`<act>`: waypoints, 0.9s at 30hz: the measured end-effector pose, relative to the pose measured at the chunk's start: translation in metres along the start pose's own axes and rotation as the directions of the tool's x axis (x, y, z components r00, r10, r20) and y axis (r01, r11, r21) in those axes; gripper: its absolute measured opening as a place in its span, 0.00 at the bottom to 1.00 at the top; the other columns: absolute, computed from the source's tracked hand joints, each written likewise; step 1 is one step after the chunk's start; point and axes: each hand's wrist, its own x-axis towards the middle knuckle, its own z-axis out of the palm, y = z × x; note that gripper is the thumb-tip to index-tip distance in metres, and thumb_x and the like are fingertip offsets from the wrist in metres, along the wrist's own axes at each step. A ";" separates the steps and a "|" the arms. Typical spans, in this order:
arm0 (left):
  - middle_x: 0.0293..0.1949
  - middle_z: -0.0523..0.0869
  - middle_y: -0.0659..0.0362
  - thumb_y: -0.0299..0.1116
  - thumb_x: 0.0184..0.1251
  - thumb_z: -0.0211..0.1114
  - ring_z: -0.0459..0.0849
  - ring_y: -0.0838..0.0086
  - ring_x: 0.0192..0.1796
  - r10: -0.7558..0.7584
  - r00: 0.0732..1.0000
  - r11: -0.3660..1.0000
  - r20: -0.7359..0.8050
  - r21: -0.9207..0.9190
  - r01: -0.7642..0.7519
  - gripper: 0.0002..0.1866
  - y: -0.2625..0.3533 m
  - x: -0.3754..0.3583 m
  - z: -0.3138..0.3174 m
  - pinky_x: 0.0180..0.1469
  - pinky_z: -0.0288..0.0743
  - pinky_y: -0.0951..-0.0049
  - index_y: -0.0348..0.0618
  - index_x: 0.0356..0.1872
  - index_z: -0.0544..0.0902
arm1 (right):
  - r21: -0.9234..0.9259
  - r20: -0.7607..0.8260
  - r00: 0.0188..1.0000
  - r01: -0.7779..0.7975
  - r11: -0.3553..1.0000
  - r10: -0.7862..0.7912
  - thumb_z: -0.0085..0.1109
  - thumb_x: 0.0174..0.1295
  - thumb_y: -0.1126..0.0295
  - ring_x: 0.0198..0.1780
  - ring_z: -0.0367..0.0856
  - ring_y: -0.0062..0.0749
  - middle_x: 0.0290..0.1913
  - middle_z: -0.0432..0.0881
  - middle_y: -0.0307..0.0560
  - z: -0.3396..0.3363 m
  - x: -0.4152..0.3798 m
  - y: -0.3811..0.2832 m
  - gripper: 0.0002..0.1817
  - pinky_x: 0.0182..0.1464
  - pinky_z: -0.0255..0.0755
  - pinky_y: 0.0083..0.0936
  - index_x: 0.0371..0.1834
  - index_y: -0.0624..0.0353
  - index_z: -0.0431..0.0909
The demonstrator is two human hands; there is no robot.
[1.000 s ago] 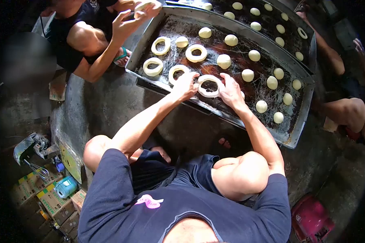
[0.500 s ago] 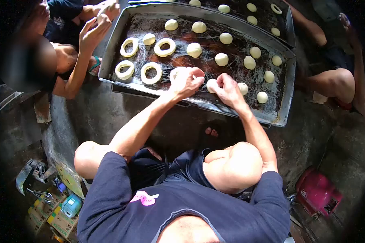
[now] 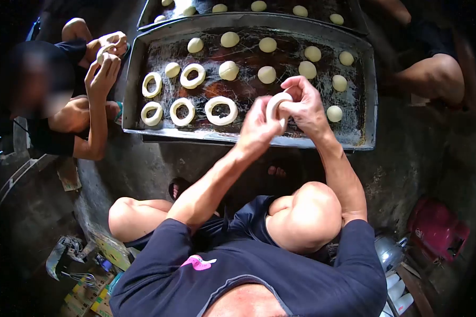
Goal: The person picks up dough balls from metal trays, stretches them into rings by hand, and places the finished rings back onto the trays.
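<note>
The held dough ring (image 3: 274,108) hung above the near middle of the tray (image 3: 372,100), tipped so that it showed almost edge-on; the left hand (image 3: 258,122) gripped its near left side, and the right hand (image 3: 308,108) gripped it from the right, thumb seemingly at or through the hole; that two-sided hold probably spread the load on soft dough and kept the band round, though overlapping fingers made it impossible to tell how hard they pressed; on the left of the tray lay five finished rings (image 3: 221,121), apart from one another, the gaps likely keeping them from sticking; one dough ball (image 3: 172,70) sat between the two far ones, while the other dough balls (image 3: 267,74) stood spaced across the far and right parts, within easy reach; just beyond, a second tray (image 3: 280,12) bore more balls; at the far left a co-worker's hands (image 3: 104,74) held a pale piece (image 3: 107,51), its shape partly hidden.
</note>
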 end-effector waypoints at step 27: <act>0.25 0.79 0.65 0.46 0.68 0.60 0.74 0.84 0.25 -0.225 0.908 0.954 0.354 0.269 0.132 0.16 0.077 0.009 0.005 0.29 0.67 0.83 0.41 0.38 0.79 | -0.018 -0.032 0.995 0.090 0.996 -0.091 0.46 0.71 0.69 0.24 0.68 0.14 0.25 0.73 0.36 -0.016 -0.027 -0.062 0.08 0.27 0.64 0.14 0.41 0.63 0.72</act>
